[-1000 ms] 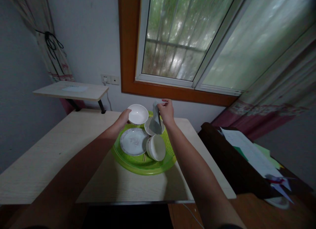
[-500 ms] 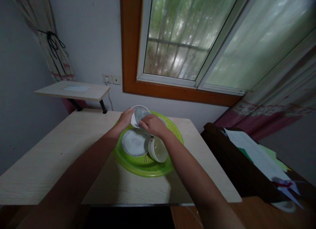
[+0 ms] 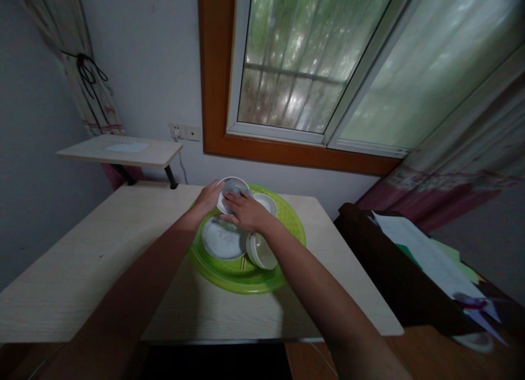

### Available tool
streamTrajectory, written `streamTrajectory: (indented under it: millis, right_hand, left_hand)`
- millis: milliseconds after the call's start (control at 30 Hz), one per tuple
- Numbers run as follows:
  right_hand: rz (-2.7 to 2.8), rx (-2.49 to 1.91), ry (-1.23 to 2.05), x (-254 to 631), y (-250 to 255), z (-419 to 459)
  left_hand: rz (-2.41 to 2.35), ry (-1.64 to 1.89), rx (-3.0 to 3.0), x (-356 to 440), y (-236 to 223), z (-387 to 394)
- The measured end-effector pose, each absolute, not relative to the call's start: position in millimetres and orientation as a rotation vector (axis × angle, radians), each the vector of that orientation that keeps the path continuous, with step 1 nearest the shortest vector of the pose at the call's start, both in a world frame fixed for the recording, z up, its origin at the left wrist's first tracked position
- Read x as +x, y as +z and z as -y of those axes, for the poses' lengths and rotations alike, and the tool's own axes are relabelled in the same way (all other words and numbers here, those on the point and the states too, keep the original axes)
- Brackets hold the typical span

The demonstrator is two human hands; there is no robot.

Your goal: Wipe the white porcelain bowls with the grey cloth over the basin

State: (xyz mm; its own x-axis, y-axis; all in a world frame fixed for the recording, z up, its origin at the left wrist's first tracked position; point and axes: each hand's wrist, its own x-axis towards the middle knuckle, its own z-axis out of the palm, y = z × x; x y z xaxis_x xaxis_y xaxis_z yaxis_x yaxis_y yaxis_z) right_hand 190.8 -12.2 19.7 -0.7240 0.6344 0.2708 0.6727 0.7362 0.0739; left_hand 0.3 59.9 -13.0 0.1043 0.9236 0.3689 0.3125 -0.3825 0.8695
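Note:
My left hand (image 3: 208, 198) grips the left rim of a white dish (image 3: 220, 206), holding it tilted over the back of a green tray (image 3: 241, 284). Inside the dish lies a grey cloth (image 3: 232, 187). Flat on that cloth rests my right hand (image 3: 243, 209), its fingers spread and the thumb apart. Below the hands, a white plate (image 3: 223, 240) with a faint pattern sits in the tray. Beside it a white bowl (image 3: 264, 252) lies tipped on its side, seemingly stacked with another. Another white dish (image 3: 267, 203) shows behind my right wrist. Chopstick tips (image 3: 243, 263) stick out near the bowl.
The tray stands on a pale wooden table (image 3: 123, 243). A raised shelf (image 3: 123, 149) with a paper on it is at the back left. Papers (image 3: 426, 259) lie on dark furniture to the right. A wall and a window (image 3: 295, 68) are behind the table.
My right hand's fingers have gone from bunched on the cloth to spread flat over it, shifting slightly left. The left hand still holds the dish in nearly the same place.

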Motion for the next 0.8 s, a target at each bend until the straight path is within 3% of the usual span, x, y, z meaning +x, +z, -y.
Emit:
streamTrajectory:
  millis: [300, 667, 800]
  right_hand:
    - [2.619, -1.269, -0.394, 188, 22, 17]
    - [2.673, -0.935, 0.049, 177, 24, 27]
    - [2.703, -0.908, 0.050, 179, 21, 22]
  left_hand:
    - [-1.363, 1.259, 1.810, 1, 1, -46]
    - [-1.402, 1.415, 1.775, -3, 3, -46]
    - [-1.424, 1.403, 1.814, -3, 3, -47]
